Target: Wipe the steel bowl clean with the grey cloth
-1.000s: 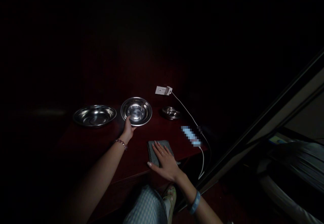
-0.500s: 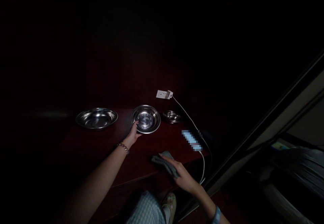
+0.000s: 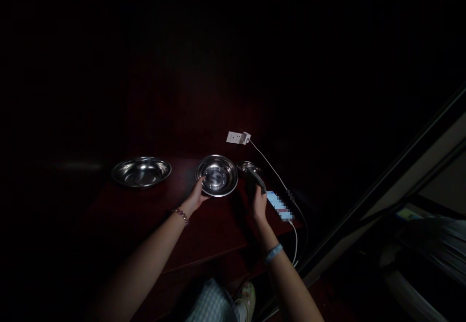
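My left hand [image 3: 198, 196] grips the near rim of a round steel plate [image 3: 217, 175] and holds it tilted up above the dark red table [image 3: 153, 215]. My right hand [image 3: 259, 204] is closed on a grey cloth [image 3: 252, 181], raised just right of the plate. The cloth hangs dark against the light, close to the plate's right edge but apart from it.
A larger steel bowl [image 3: 141, 171] sits on the table at the left. A small steel dish [image 3: 249, 167] lies behind the cloth. A lit phone [image 3: 279, 205] lies near the table's right edge, its white cable [image 3: 268, 165] running to a wall socket [image 3: 237, 138]. Surroundings are very dark.
My right hand lifted the cloth off the table's near edge and carried it up beside the plate. My left hand moved the plate to the right.
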Action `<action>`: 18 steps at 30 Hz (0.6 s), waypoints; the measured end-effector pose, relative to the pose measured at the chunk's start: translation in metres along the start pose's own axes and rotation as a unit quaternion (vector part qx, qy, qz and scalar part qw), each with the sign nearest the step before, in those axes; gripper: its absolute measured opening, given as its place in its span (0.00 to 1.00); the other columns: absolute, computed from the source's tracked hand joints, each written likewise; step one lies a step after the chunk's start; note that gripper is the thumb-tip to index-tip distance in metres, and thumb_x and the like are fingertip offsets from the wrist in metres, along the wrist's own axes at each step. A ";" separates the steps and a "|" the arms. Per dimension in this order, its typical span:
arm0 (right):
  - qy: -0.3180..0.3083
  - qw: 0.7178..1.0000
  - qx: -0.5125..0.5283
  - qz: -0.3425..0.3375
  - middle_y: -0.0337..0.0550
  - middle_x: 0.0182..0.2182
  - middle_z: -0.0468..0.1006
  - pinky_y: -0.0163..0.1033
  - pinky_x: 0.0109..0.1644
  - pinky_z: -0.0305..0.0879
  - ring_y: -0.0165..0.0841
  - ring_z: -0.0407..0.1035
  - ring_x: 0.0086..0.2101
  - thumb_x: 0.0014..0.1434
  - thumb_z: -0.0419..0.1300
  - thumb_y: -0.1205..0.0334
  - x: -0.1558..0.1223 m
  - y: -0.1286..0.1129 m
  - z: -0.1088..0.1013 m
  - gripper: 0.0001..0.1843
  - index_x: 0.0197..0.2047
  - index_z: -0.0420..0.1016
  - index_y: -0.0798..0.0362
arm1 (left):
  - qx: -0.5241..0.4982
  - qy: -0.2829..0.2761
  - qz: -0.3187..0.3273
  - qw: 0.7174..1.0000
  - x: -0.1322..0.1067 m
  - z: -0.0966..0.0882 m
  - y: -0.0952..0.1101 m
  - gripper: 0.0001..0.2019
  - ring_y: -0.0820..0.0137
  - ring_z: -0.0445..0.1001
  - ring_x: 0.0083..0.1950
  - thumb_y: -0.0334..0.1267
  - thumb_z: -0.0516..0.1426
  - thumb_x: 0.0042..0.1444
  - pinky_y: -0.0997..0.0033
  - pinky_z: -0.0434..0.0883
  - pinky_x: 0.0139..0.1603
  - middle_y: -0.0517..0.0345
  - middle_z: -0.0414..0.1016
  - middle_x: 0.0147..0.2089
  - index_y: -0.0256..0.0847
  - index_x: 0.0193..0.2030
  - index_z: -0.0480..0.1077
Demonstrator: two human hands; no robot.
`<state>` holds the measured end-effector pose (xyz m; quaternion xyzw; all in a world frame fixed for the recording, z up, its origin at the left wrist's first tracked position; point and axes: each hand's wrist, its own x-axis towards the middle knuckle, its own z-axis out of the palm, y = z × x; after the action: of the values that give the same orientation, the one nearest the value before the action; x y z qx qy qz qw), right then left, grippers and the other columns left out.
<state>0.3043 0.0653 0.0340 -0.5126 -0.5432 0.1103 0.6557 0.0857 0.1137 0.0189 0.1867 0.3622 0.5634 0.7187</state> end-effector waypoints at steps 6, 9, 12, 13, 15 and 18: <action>-0.187 0.962 -0.145 -0.136 0.50 0.70 0.70 0.61 0.77 0.48 0.44 0.59 0.71 0.69 0.51 0.55 -0.013 -0.002 0.039 0.29 0.69 0.71 0.51 | 0.018 -0.025 -0.022 0.999 0.001 0.003 -0.005 0.15 0.58 0.81 0.53 0.41 0.56 0.68 0.60 0.83 0.44 0.38 0.81 0.58 0.34 0.55 0.75; -0.253 0.931 -0.204 -0.164 0.49 0.71 0.69 0.67 0.78 0.40 0.47 0.52 0.74 0.68 0.55 0.55 -0.021 0.000 0.042 0.27 0.68 0.73 0.49 | 0.026 0.002 -0.021 0.999 0.002 0.001 -0.004 0.15 0.59 0.82 0.51 0.41 0.55 0.69 0.60 0.83 0.43 0.38 0.81 0.57 0.35 0.55 0.74; -0.255 0.931 -0.207 -0.159 0.48 0.71 0.69 0.67 0.77 0.42 0.47 0.51 0.74 0.70 0.53 0.53 -0.026 0.003 0.041 0.23 0.64 0.77 0.47 | 0.021 0.016 -0.017 0.999 0.003 -0.001 -0.003 0.15 0.58 0.82 0.52 0.42 0.54 0.69 0.60 0.83 0.44 0.38 0.81 0.57 0.36 0.55 0.74; -0.244 0.936 -0.202 -0.156 0.48 0.70 0.70 0.67 0.77 0.43 0.46 0.53 0.74 0.72 0.51 0.54 -0.027 0.004 0.041 0.22 0.61 0.79 0.47 | 0.018 0.017 -0.017 1.000 0.003 -0.001 -0.004 0.15 0.57 0.82 0.53 0.42 0.55 0.69 0.59 0.83 0.45 0.38 0.81 0.57 0.36 0.54 0.75; -0.204 0.950 -0.184 -0.151 0.50 0.65 0.76 0.66 0.77 0.46 0.44 0.57 0.71 0.73 0.46 0.55 -0.029 0.007 0.042 0.23 0.55 0.82 0.48 | 0.012 0.015 -0.015 1.000 0.003 -0.001 -0.005 0.14 0.56 0.82 0.54 0.42 0.55 0.69 0.57 0.83 0.46 0.39 0.82 0.55 0.37 0.52 0.75; -0.132 0.969 -0.146 -0.152 0.55 0.55 0.81 0.62 0.74 0.54 0.44 0.66 0.65 0.74 0.43 0.56 -0.031 0.010 0.043 0.25 0.50 0.81 0.51 | 0.016 0.009 -0.010 1.000 0.003 0.000 -0.006 0.13 0.55 0.82 0.53 0.42 0.55 0.69 0.55 0.82 0.46 0.39 0.82 0.53 0.37 0.50 0.76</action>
<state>0.2608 0.0723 0.0028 -0.4953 -0.7066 -0.0050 0.5053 0.0900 0.1147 0.0136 0.1896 0.3789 0.5523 0.7179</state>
